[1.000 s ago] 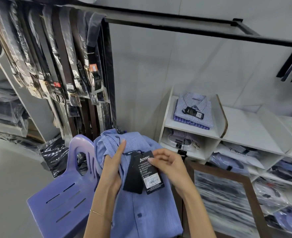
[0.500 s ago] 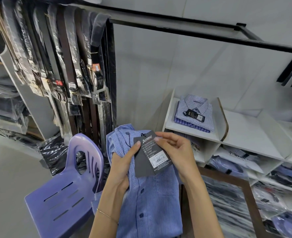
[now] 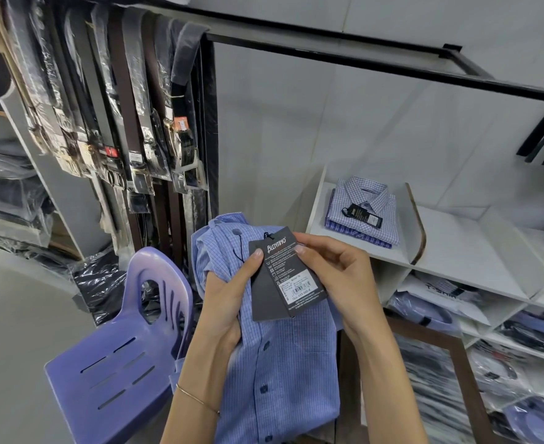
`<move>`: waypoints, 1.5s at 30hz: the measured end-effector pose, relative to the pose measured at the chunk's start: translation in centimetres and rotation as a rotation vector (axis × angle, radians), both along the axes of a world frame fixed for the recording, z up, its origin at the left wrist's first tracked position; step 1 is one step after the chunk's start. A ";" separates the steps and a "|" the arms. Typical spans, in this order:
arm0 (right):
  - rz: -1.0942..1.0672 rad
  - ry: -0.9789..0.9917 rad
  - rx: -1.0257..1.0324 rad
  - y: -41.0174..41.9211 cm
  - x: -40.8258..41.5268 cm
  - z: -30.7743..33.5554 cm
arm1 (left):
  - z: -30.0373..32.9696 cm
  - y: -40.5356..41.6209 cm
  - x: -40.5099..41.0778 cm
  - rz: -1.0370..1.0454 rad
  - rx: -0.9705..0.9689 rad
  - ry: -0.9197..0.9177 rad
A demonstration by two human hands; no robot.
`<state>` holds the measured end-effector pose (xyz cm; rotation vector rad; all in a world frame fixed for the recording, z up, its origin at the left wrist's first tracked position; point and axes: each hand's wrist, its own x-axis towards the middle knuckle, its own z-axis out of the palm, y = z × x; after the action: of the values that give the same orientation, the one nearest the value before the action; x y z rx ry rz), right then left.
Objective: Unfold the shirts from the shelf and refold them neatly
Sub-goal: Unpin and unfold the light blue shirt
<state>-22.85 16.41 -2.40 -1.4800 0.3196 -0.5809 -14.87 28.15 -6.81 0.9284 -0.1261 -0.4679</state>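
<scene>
We hold the blue checked shirt point(image 3: 283, 363) in front of us, above the seat edge of the purple plastic chair point(image 3: 117, 363), with its button placket facing us. Our left hand point(image 3: 229, 302) grips a bunch of the fabric near the collar, thumb pressed on the left edge of the black hang tag point(image 3: 283, 274). Our right hand point(image 3: 337, 274) pinches the tag's right edge between curled fingers and thumb. We judge the step in hand to be handling the tag on a shirt not yet laid flat (unfolding appears only partly done). The next move probably calls for releasing the tag and taking the shoulders with both hands, so the cloth hangs straight.

The shirt is thin woven cloth, soft and creased. The tag is stiff card on a dark string. A folded checked shirt point(image 3: 365, 209) lies on top of the white shelf point(image 3: 462, 248), which is rigid board with a curved divider.
</scene>
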 end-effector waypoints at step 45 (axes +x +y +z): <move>0.178 0.313 0.063 -1.5 -1.0 -3.4 | 1.3 1.8 0.6 0.083 0.566 -0.192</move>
<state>-23.81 14.95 -5.79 -1.5202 0.4397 -0.1934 -14.26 29.97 -5.47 1.5292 -0.1305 -0.3395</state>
